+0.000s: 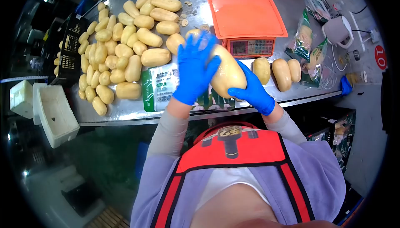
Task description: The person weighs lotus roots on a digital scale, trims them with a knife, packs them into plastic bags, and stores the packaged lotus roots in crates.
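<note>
A large pale lotus root piece (228, 73) is held over the front of the metal table. My right hand (253, 89), in a blue glove, grips its right side and lower end. My left hand (195, 67), also gloved in blue, is spread along its left side, its fingertips blurred by motion. Beneath and beside my left hand lies a green and white printed bag (160, 87). Many lotus root pieces (123, 51) are piled to the left. Right of my right hand, several more pieces (282, 74) lie in front of an orange scale (246, 17).
Filled printed bags (303, 40) and a light-coloured kettle (338, 31) are at the right. A black crate (70, 51) stands at the table's left end, with a white foam box (57, 115) below it. The metal table edge (137, 120) runs in front of me.
</note>
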`<state>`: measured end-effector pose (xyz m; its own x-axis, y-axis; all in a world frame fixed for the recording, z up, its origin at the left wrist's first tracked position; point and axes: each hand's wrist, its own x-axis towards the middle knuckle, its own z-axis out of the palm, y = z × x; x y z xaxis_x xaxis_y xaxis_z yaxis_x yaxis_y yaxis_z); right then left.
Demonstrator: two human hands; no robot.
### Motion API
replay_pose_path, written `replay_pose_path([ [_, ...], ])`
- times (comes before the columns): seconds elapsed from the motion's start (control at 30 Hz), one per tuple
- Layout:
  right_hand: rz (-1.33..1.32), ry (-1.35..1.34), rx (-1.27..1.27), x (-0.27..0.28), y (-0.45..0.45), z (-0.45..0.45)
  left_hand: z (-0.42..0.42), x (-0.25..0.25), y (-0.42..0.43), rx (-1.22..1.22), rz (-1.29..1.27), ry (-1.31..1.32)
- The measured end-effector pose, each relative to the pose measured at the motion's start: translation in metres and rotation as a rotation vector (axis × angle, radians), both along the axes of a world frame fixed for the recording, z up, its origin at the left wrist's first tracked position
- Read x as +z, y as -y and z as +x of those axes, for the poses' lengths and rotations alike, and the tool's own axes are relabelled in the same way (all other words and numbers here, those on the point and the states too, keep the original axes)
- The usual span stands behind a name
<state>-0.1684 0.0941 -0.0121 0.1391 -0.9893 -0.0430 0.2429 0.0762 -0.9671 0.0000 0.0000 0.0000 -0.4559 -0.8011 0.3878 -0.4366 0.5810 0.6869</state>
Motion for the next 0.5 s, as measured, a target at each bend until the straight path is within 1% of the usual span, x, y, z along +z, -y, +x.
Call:
replay_pose_path([
  [0.03, -0.036, -0.047, -0.008, 0.001, -0.001, -0.001, -0.009, 0.000, -0.006, -0.015, -0.162, 0.228],
  [0.07, -0.071, -0.093, -0.017, 0.001, -0.001, -0.001, -0.019, 0.003, -0.014, -0.016, -0.161, 0.228],
  [0.1, -0.062, -0.079, -0.017, -0.007, 0.001, 0.002, -0.024, 0.009, -0.026, -0.080, -0.199, 0.275],
  [0.13, -0.037, 0.024, -0.034, -0.020, 0.006, -0.001, -0.027, 0.015, -0.035, -0.143, -0.245, 0.307],
  [0.17, -0.002, 0.130, -0.054, -0.027, 0.006, -0.002, -0.026, 0.021, -0.044, -0.148, -0.234, 0.309],
  [0.2, 0.130, 0.296, -0.164, -0.021, 0.007, -0.002, -0.025, 0.026, -0.048, -0.509, 0.070, 0.024],
  [0.23, 0.019, 0.043, -0.152, -0.018, 0.012, -0.008, -0.025, 0.028, -0.053, -0.857, 0.382, -0.272],
  [0.27, 0.101, 0.112, -0.123, -0.012, 0.014, -0.015, -0.017, 0.009, -0.058, -0.774, 0.826, -0.378],
  [0.3, 0.183, 0.188, -0.097, -0.008, 0.016, -0.022, -0.014, 0.009, -0.048, -0.779, 0.830, -0.375],
  [0.33, 0.281, 0.122, -0.161, -0.014, 0.017, -0.029, -0.014, 0.009, -0.030, -0.515, 0.870, -0.594],
  [0.37, 0.279, 0.120, -0.165, -0.020, 0.017, -0.029, -0.016, 0.008, -0.018, -0.238, 0.892, -0.805],
  [0.4, 0.095, -0.042, -0.219, -0.027, 0.017, -0.027, -0.018, 0.002, -0.014, -0.239, 0.893, -0.806],
  [0.43, -0.094, -0.203, -0.268, -0.028, 0.019, -0.023, -0.019, -0.011, -0.011, -0.078, 1.075, -0.866],
  [0.47, -0.168, -0.321, -0.312, -0.025, 0.018, -0.013, -0.019, -0.024, -0.010, 0.093, 1.253, -0.919],
  [0.5, -0.168, -0.321, -0.309, -0.023, 0.015, -0.007, -0.022, -0.037, -0.013, 0.095, 1.252, -0.921],
])
